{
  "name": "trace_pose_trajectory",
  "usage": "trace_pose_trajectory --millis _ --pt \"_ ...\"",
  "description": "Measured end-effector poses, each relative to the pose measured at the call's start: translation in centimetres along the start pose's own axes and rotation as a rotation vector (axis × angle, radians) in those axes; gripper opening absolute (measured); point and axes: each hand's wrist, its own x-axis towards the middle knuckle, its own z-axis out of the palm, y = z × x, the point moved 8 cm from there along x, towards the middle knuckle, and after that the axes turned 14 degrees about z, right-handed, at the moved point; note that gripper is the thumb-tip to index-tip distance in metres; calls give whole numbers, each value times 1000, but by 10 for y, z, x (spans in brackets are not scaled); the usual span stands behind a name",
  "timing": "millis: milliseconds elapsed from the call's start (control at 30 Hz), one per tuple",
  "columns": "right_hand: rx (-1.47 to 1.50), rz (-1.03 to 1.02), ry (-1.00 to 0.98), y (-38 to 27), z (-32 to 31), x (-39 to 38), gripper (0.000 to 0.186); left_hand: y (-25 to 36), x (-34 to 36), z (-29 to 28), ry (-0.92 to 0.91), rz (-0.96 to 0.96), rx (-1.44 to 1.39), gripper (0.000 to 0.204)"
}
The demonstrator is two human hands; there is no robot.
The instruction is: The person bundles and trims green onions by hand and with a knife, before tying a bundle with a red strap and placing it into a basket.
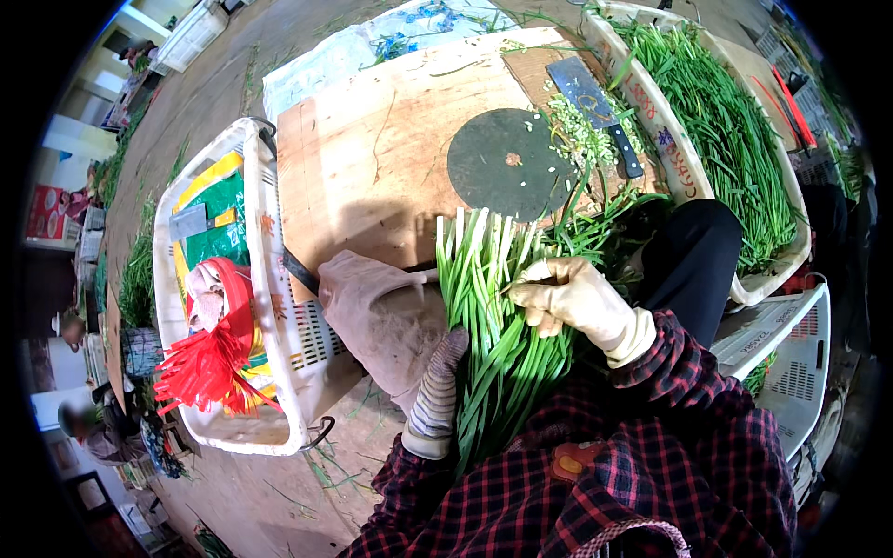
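Note:
A bunch of garlic chives (493, 325) rests across my lap, pale cut-looking stems toward the board and green leaves toward me. My left hand (434, 395), in a grey striped glove, is closed around its left side; most of those fingers are hidden behind the leaves. Over the bunch's right side, my right hand (586, 305) in a cream glove has thumb and fingertips pinched together. A thin strand shows at those fingertips. Just beyond the stem ends lies a wooden board (372, 158) with a dark round mat (510, 163).
A cleaver (595, 107) lies on the board's right side beside chopped trimmings (572, 130). To the right stands a white crate (665, 149) full of chives. The left crate (172, 307) holds red ties (223, 358) and a flat-bladed tool (191, 221). A grey cloth (386, 316) covers my left knee.

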Motion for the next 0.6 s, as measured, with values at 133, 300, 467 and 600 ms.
trace_pose_trajectory --millis 133,300,467,600 --pt "-327 -169 123 -16 15 -7 24 -3 0 3 -18 -27 6 62" --pt "-195 -30 22 -12 11 9 25 -7 -2 7 -43 -61 20 62" --pt "-111 -70 -209 -3 9 2 12 -8 -1 5 -41 -70 23 63" --pt "-197 108 -448 4 26 -31 17 -4 1 0 -27 -56 19 63"
